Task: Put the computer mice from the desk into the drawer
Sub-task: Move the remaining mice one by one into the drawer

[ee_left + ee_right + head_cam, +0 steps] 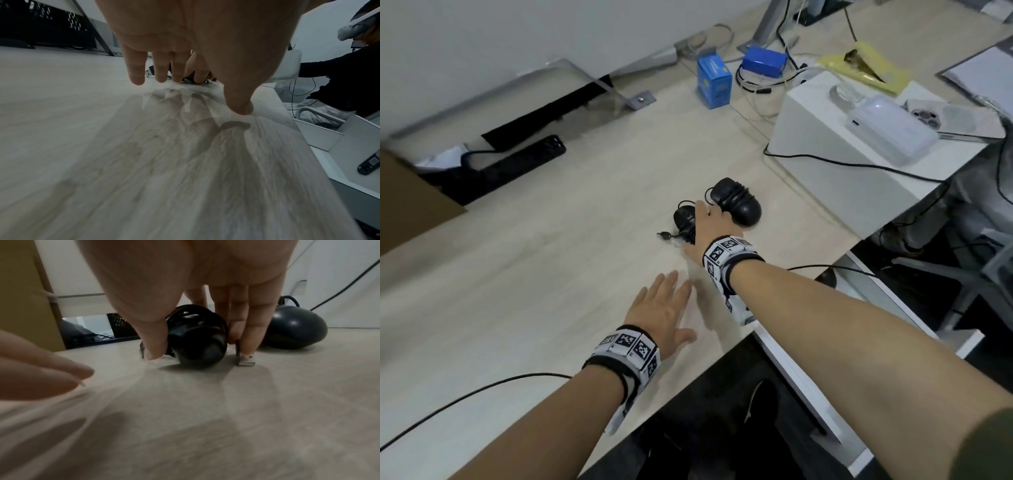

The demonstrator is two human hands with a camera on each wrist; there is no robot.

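Two black computer mice with their cables wound round them lie on the pale wooden desk (551,260). The smaller mouse (684,217) (197,340) sits under my right hand (700,221) (197,352), which grips it with the thumb on its left side and the fingers (249,331) on its right; it rests on the desk. Its USB plug (245,361) touches the desktop. The larger mouse (738,202) (294,331) lies just right of it, untouched. My left hand (666,305) (195,92) hovers low over the desk, fingers straight, holding nothing. The white drawer (787,366) (320,139) stands pulled out at the desk's right front.
A white box (835,161) with a clear case on top stands right of the mice. Two blue boxes (714,80) and tangled cables sit at the back. A black cable (482,390) crosses the front left. A black remote (370,162) lies in the drawer. A person in black (339,78) sits to the right.
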